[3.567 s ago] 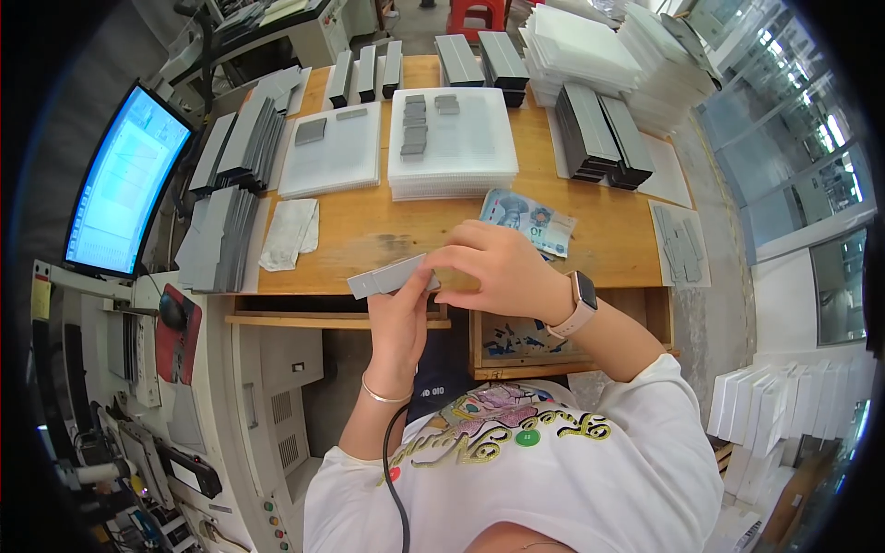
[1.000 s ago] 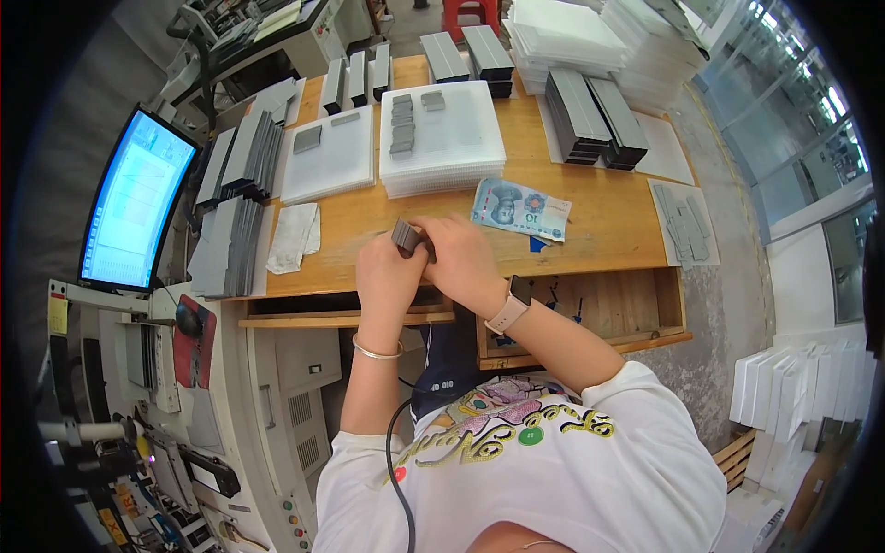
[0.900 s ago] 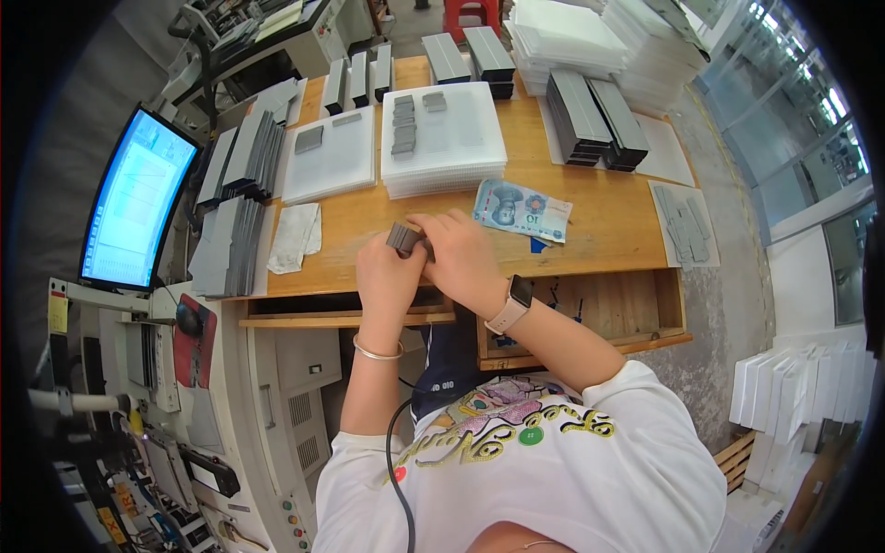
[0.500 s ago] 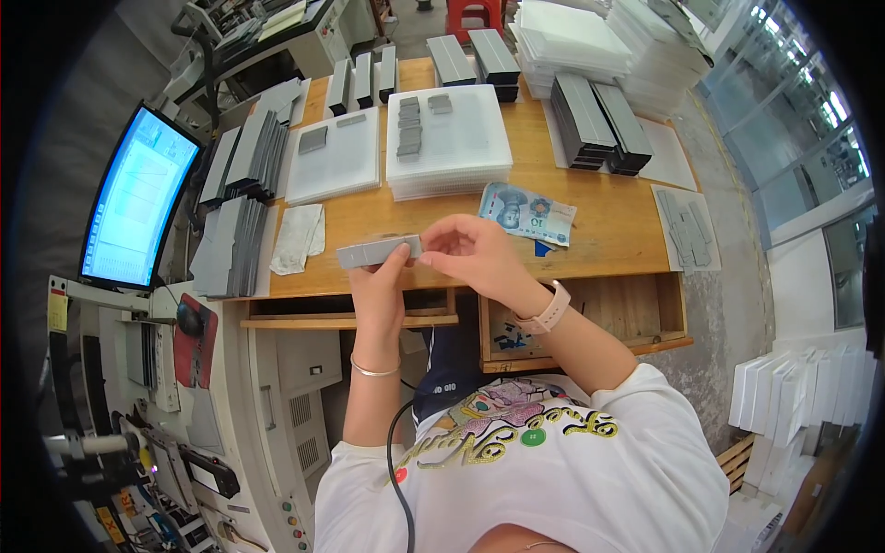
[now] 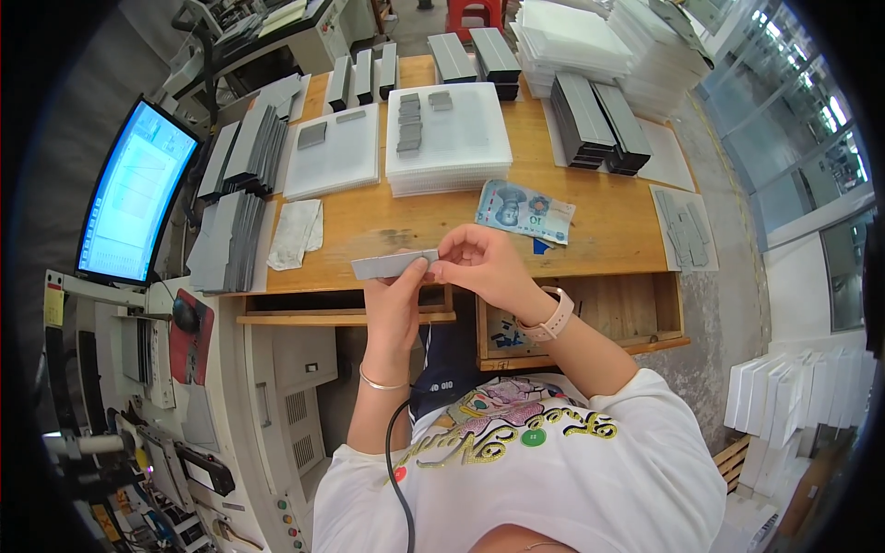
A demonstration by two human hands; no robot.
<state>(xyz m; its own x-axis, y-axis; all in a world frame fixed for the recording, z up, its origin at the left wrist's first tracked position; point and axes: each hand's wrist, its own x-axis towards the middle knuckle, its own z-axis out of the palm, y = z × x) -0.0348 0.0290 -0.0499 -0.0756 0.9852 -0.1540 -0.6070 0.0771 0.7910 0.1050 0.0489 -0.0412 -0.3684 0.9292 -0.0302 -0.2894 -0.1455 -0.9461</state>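
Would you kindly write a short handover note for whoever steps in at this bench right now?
Left hand: holds the flat grey strip from below, level, above the front edge of the wooden bench.
Right hand: pinches the strip's right end.
Around: white tray stack carrying a few small grey pieces; a second tray to its left with one piece; grey strip bundles at far left; a banknote on the right.
Done: a few pieces sit in the trays.
Left: the strip in hand; most tray places are unfilled.
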